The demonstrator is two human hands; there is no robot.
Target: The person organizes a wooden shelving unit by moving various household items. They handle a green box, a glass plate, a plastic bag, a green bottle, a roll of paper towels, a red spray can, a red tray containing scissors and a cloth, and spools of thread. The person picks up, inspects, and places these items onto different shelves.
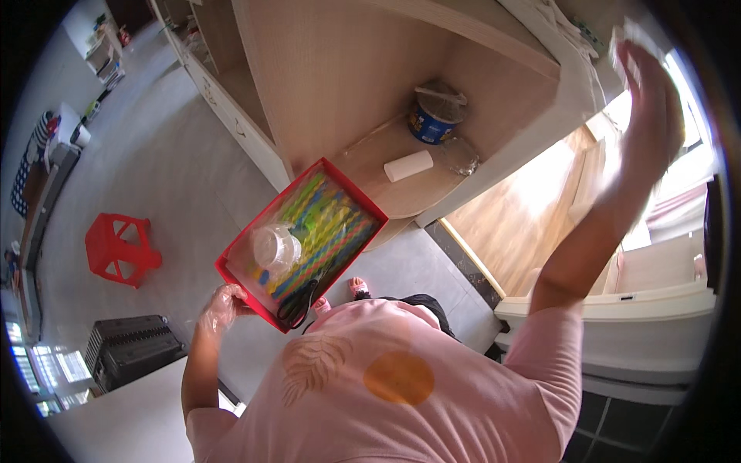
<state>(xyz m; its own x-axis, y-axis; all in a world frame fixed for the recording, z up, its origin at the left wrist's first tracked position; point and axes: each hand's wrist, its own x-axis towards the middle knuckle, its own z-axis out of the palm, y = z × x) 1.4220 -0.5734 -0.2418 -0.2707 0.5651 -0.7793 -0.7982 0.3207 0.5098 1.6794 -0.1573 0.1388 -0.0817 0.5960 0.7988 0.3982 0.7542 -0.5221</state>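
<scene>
Head view, looking straight down over a person in a pink shirt. At about 8 o'clock from the centre, the left hand (221,306), covered by a thin clear glove, grips the near corner of a red box (287,315) with fingers curled round its rim. The box is held tilted in the air near the middle of the picture. Inside it lie bright green, yellow, blue and pink clips (324,228) packed side by side, a clear round plastic container (275,248) resting on them toward the 9 o'clock side, and a dark cord (297,305) at the 6 o'clock end.

At 2 o'clock, the right hand (647,100) is raised high, fingers spread open; it is blurred, and whether it holds the pale thing at its fingertips cannot be told.

At 1 o'clock from the box, a wooden shelf (370,158) carries a white roll (408,165), a blue tub (432,119) with a clear lid, and crumpled clear plastic (461,157) just beside the tub.

At 9 o'clock, well apart on the grey floor, stands a red stool (120,248). A dark crate (133,347) sits at 8 o'clock.
</scene>
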